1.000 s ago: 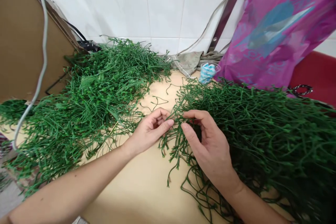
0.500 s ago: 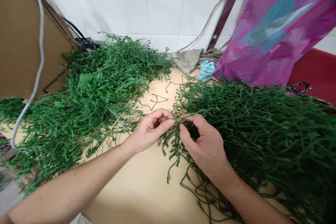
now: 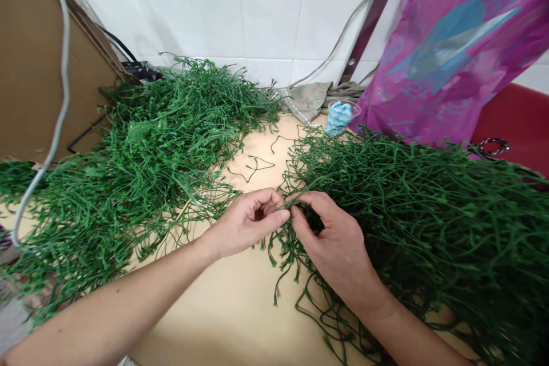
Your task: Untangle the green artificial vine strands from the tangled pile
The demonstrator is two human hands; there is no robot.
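Note:
My left hand and my right hand meet over the middle of a beige table, fingertips almost touching. Both pinch the same thin green plastic stem at the near edge of a big tangled heap of green stems on the right. Loose ends of that heap dangle below my fingers. A second, denser heap of green stems lies to the left, a little apart from my left hand.
A brown cardboard sheet leans at the far left with a grey cable hanging before it. A purple plastic bag, a small cup of blue-white bits, a grey cloth and a white tiled wall stand behind. Scissor handles show at right.
My two hands have drawn closer together and slid slightly lower on the table, tightening their pinch on the stem. The heaps have not shifted.

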